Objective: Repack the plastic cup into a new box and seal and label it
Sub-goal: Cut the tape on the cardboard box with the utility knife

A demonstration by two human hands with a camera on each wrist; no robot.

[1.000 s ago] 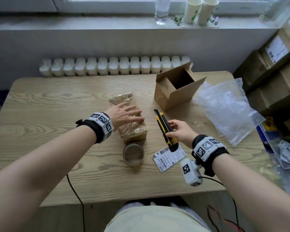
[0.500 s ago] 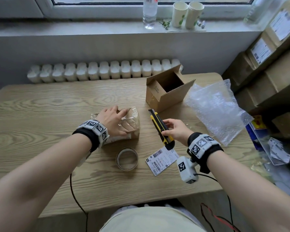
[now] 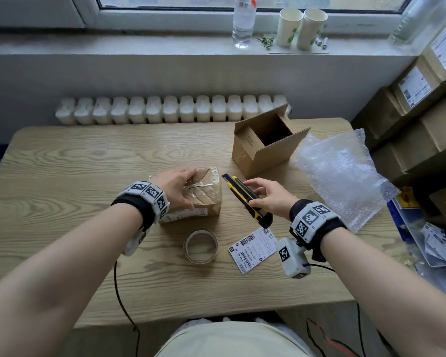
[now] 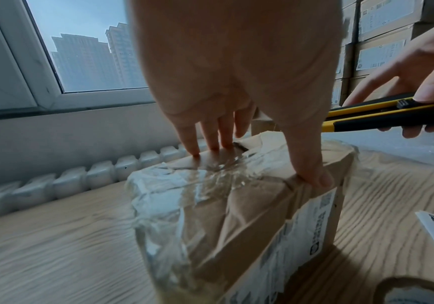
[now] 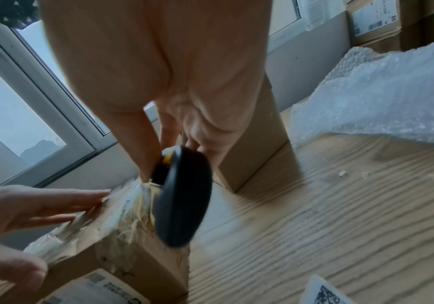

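Note:
A worn cardboard box (image 3: 204, 199) wrapped in clear tape lies mid-table. My left hand (image 3: 175, 184) presses on its top with straight fingers (image 4: 192, 148), thumb at the near edge. My right hand (image 3: 268, 197) grips a yellow-and-black utility knife (image 3: 242, 194), its front end close to the taped box's right side (image 5: 122, 236). An open new box (image 3: 265, 148) stands behind the knife. A shipping label (image 3: 252, 249) and a tape roll (image 3: 200, 245) lie near the front. No plastic cup shows.
Bubble wrap (image 3: 340, 176) lies on the table's right side. Stacked labelled cartons (image 3: 422, 99) fill the right wall. A bottle (image 3: 242, 21) and paper cups (image 3: 301, 27) stand on the windowsill. A black cable (image 3: 119, 287) hangs over the front edge.
My left hand has come down onto the taped box and turned it onto its side. My right hand has brought the knife closer to the box.

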